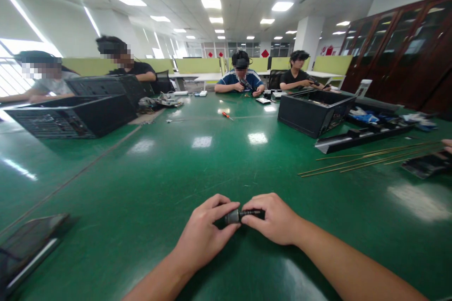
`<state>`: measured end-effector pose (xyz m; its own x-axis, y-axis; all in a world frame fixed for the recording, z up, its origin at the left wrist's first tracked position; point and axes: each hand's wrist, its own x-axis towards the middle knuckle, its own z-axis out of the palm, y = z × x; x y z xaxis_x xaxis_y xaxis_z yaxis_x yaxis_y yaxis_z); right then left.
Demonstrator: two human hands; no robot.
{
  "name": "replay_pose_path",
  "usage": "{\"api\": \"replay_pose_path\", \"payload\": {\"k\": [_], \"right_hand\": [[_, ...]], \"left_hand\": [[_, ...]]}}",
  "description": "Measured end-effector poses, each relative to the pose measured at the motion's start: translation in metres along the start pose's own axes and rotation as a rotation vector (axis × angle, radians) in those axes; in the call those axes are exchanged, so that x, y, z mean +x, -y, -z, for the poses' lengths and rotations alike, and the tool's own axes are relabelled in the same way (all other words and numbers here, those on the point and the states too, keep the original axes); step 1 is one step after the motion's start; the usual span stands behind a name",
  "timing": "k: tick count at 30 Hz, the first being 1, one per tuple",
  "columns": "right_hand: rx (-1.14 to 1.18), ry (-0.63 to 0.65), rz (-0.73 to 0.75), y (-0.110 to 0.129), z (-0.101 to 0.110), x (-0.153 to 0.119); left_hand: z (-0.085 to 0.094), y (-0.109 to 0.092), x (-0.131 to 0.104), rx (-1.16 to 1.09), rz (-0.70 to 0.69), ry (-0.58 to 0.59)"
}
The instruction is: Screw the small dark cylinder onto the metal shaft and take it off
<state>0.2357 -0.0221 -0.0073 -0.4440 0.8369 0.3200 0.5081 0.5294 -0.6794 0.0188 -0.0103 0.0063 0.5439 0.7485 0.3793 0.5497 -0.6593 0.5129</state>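
Low in the middle of the head view, both hands hold a small dark part just above the green table (197, 169). My left hand (205, 228) is closed, thumb and fingers pinching a short grey cylinder (232, 217). Beside it on the right, my right hand (277, 218) is closed on a black ribbed shaft (247, 213), with the thumb below and fingers above. Cylinder and shaft lie in one line and seem to meet between the fingertips. I cannot tell whether they are joined. Fingers partly hide both pieces.
Open black computer cases (310, 113) stand at right and left. Thin brass rods (353, 164) lie at right near another person's hand (447, 145). An orange screwdriver (226, 115) lies mid-table. A dark flat panel (31, 244) is at lower left. Several people sit around the table.
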Motion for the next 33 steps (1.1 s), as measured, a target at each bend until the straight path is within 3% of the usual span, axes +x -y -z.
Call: {"api": "replay_pose_path", "payload": {"k": [33], "right_hand": [[-0.016, -0.025, 0.007, -0.0022, 0.0001, -0.0025]], "left_hand": [[0.0008, 0.0047, -0.0022, -0.041, 0.011, -0.012]]}}
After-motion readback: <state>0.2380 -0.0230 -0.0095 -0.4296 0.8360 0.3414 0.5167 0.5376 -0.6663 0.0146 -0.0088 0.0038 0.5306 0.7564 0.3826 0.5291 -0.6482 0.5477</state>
